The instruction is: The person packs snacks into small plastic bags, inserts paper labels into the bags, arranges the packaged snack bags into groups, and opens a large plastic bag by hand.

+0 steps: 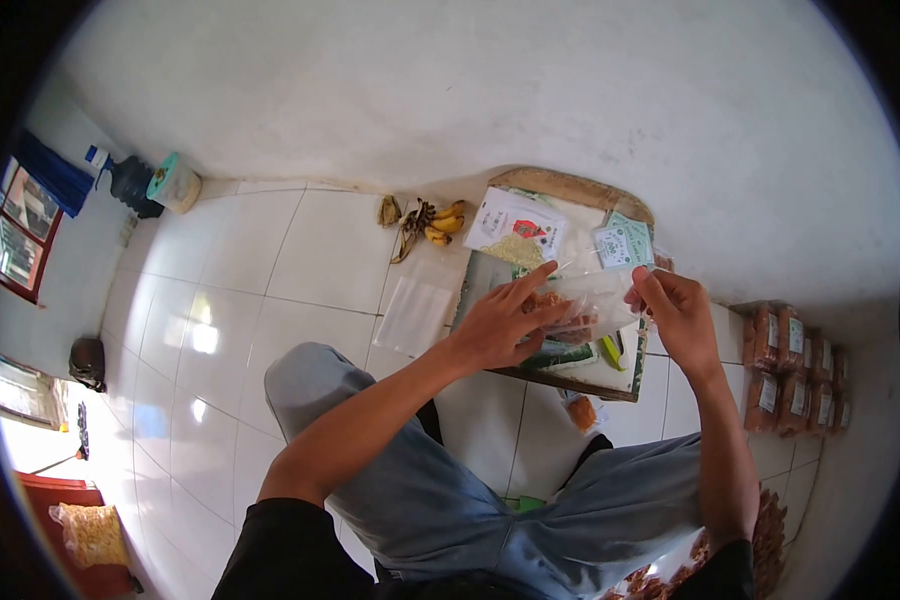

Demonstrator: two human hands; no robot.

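Observation:
A clear plastic bag (612,292) with reddish-brown food in its lower end lies between my hands, above a low wooden table (570,182). My left hand (510,318) grips the filled end, its index finger stretched along the bag; part of its grip is hidden. My right hand (673,308) is closed in a pinch on the other end of the bag. Beneath and beside them on the table are a green-handled tool (613,350), a white printed pouch (518,225) and a stack of printed labels (625,242).
Flat clear bags (413,312) and bananas (445,222) lie on the tiled floor left of the table. Several packed brown bags (792,370) are stacked by the right wall. A small filled packet (583,412) sits below the table's front edge, between my legs.

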